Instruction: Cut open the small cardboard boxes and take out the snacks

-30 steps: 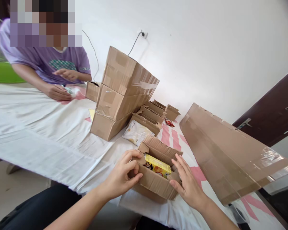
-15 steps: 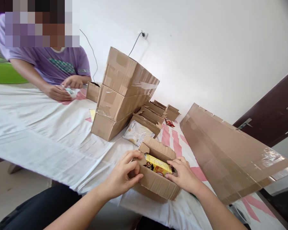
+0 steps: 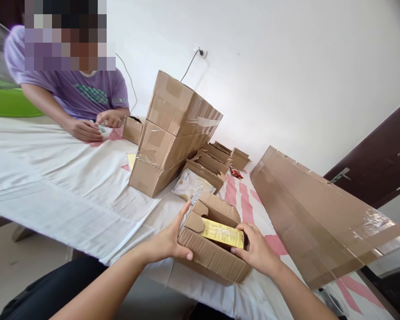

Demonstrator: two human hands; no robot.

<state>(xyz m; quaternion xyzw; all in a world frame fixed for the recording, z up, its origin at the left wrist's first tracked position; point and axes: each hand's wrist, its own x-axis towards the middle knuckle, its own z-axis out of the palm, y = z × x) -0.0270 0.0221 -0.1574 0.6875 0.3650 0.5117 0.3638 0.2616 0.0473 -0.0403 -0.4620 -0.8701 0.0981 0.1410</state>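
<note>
Pinching a yellow rectangular printed carton (image 3: 222, 233), right hand (image 3: 258, 251); touching a brown corrugated-cardboard box (image 3: 216, 262), left hand (image 3: 165, 242), fingers wide.

Brown cardboard box (image 3: 216, 262) stood open at lower centre of frame; yellow printed carton (image 3: 222, 233) lay lengthwise inside, near rim.

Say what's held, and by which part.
The right hand grips the yellow box by its right end; the left hand touches the left end of the cardboard box.

Both forearms (image 3: 103, 281) angle inward, the left hand (image 3: 168, 243) spread wide, the right hand (image 3: 256, 250) bent into a thumb-and-finger grip.
</note>
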